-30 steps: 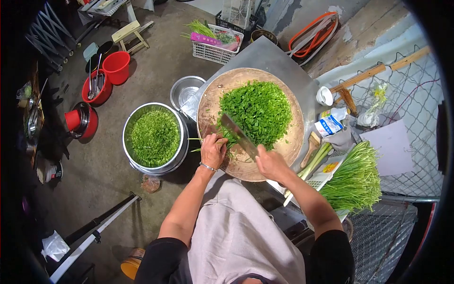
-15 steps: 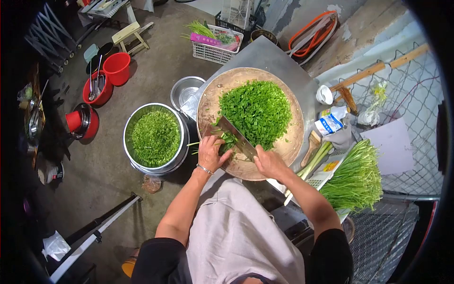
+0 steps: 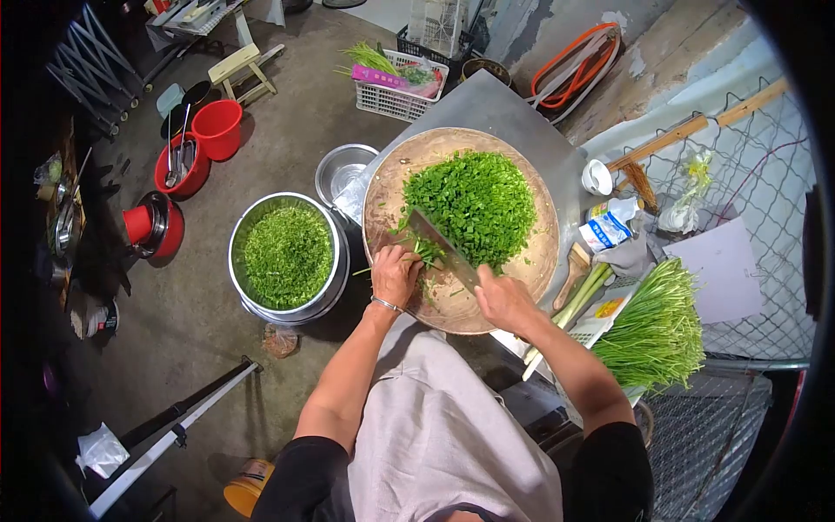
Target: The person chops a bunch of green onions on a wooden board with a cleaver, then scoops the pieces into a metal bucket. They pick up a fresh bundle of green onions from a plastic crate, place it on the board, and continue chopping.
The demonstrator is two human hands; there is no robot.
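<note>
My right hand is closed around the handle of a cleaver, whose broad blade slants up and left over the round wooden chopping board. My left hand is closed on a small bunch of green stalks beside the blade, near the board's left front edge. A few stalk ends poke out to the left of that hand. Beyond the cleaver, a big heap of chopped greens covers the middle of the board.
Left of the board stands a metal pot full of finely chopped greens, with a metal basin behind it. At right, a white basket holds long uncut greens, near a brush and a wire fence.
The cleaver and my right hand have shifted slightly to the right. My left hand has moved right a little, its fingers drawn closer together on the stalks.
</note>
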